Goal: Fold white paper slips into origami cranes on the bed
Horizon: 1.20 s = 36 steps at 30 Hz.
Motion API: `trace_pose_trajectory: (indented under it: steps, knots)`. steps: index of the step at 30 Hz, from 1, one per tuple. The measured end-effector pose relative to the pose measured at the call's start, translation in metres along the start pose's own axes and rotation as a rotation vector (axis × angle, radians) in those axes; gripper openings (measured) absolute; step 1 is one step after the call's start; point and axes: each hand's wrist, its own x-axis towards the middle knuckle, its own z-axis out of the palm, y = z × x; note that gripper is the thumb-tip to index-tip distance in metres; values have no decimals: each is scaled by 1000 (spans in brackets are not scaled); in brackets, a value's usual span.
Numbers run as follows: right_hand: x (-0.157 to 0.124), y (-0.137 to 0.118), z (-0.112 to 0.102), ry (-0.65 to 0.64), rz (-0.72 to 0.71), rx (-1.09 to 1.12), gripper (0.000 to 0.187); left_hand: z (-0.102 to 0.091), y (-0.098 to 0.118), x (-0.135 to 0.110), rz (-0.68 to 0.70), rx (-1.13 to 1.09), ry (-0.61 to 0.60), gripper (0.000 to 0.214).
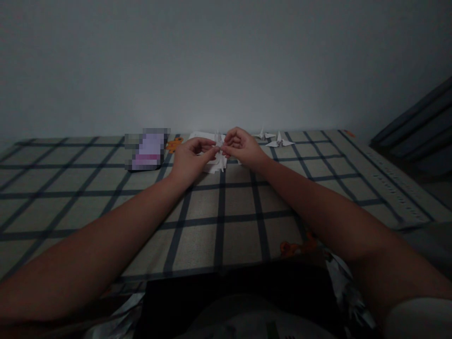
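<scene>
Between my two hands is a small white paper crane (pixel 219 139), partly covered by my fingers. My left hand (pixel 193 157) pinches it from the left with thumb and forefinger. From the right, my right hand (pixel 243 147) pinches it too, its other fingers curled. White paper sheets (pixel 215 165) lie on the cloth beneath and behind the hands. Two finished paper cranes stand to the right of my right hand: a nearer crane (pixel 280 141) with its wings spread, and a farther crane (pixel 263 134) close to the wall.
A phone (pixel 150 150) with a lit screen lies left of my hands. The table wears a checked cloth (pixel 197 235) with orange printed figures. A pale wall (pixel 219 61) rises directly behind the table. Dark folded fabric (pixel 420 127) is at the right.
</scene>
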Motion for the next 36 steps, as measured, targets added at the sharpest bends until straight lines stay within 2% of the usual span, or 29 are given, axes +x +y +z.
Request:
trace_pose_trajectory:
  steps: [8,15,19,22,27,31,36]
  knots:
    - [0,-6,4,19,42,3,29,-1,6,0,56,48,-7,25]
    - [0,-2,5,54,132,21,35,-2,1,3,76,6,-19,31]
    - [-2,-6,5,50,178,-28,17,0,0,4,73,-59,-27,36]
    - [-3,-10,3,30,157,-103,19,3,0,4,67,-114,-33,38]
    - [-5,-8,3,40,98,-201,22,6,1,4,63,-97,32,38]
    - [-4,-6,4,42,63,-208,21,4,1,4,49,-104,-9,37]
    - [-4,-9,3,38,-41,-335,19,4,0,2,-9,-147,-48,40]
